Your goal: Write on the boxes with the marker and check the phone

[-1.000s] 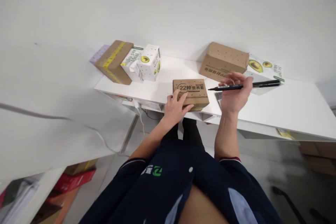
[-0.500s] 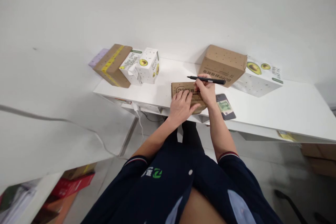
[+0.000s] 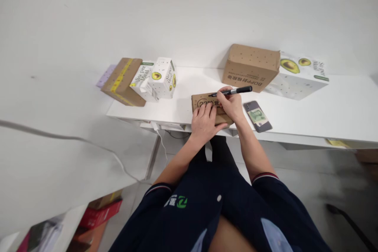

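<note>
A small brown cardboard box (image 3: 197, 101) with black print lies at the front edge of the white desk (image 3: 184, 75). Across its near part rests my left hand (image 3: 204, 123), fingers stretched over the top and thumb out to the side. My right hand (image 3: 230, 105) is closed around a black marker (image 3: 240, 90), its tip pointing left over the box's top. I cannot tell whether the tip touches the cardboard. To the right of my right hand lies a dark phone (image 3: 257, 116) with a green banknote on its back.
At the left stand a brown box with yellow tape (image 3: 121, 82) and white avocado-print boxes (image 3: 162, 78). A larger brown carton (image 3: 251, 67) and a white avocado-print box (image 3: 298, 76) stand at the back right. A white cable (image 3: 161, 141) hangs from the desk's front.
The marker has come down closer to the box, its tip lower than before. My left hand stays on the box. The whole view has shifted and turned slightly.
</note>
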The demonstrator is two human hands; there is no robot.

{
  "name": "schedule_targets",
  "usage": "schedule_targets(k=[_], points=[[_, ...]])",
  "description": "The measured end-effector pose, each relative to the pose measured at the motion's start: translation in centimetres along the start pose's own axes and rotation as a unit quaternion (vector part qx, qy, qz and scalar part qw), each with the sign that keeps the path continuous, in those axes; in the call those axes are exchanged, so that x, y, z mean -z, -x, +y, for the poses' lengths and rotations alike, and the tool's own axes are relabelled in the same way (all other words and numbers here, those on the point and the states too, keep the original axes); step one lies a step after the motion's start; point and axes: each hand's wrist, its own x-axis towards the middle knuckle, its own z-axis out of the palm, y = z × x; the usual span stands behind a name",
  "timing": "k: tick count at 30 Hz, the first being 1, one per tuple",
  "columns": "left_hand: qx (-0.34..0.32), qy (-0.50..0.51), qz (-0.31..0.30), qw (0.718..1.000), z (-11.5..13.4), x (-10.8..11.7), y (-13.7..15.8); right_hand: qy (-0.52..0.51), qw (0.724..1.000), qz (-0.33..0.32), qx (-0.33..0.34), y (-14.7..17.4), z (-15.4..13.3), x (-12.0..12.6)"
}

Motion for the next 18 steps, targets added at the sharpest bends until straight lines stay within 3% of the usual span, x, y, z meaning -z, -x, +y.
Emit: schedule_targets(k=[18], points=[[0.007,0.000,-0.023,1.000,0.06,0.11,0.00,0.009,1.000,0.006,0.009,-0.01,0.36,-0.07]])
